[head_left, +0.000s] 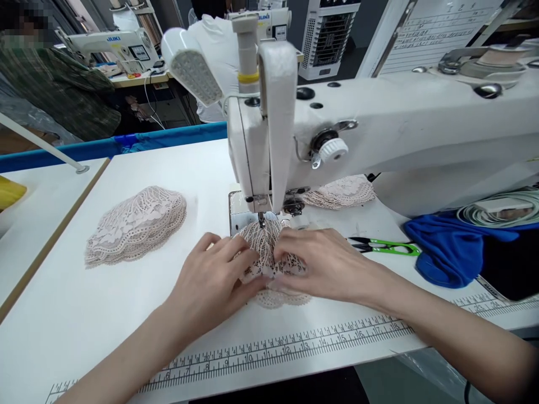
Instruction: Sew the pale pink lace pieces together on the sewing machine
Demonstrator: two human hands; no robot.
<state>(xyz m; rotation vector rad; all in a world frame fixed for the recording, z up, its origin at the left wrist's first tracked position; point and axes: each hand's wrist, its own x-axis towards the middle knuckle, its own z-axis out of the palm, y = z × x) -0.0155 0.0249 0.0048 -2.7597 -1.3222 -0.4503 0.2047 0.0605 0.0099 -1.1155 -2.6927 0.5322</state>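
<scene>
A beige lace piece (pixel 264 247) lies under the needle and presser foot (pixel 261 219) of a white sewing machine (pixel 379 120). On its left side my left hand (pixel 217 269) grips the lace, fingers bent over it and thumb pointing inward. From the right, my right hand (pixel 320 261) pinches the same piece with curled fingers. Both hands are close together just in front of the foot. The scalloped lower edge of the lace shows below my thumbs. My fingers hide part of the fabric.
A stack of lace pieces (pixel 137 224) lies at left; more lace (pixel 341 192) sits behind the needle area. Green-handled thread snips (pixel 385 247), a blue cloth (pixel 450 249) and a phone (pixel 511 269) are at right. A ruler strip (pixel 269 350) runs along the front edge. Another person (pixel 63 90) works beyond.
</scene>
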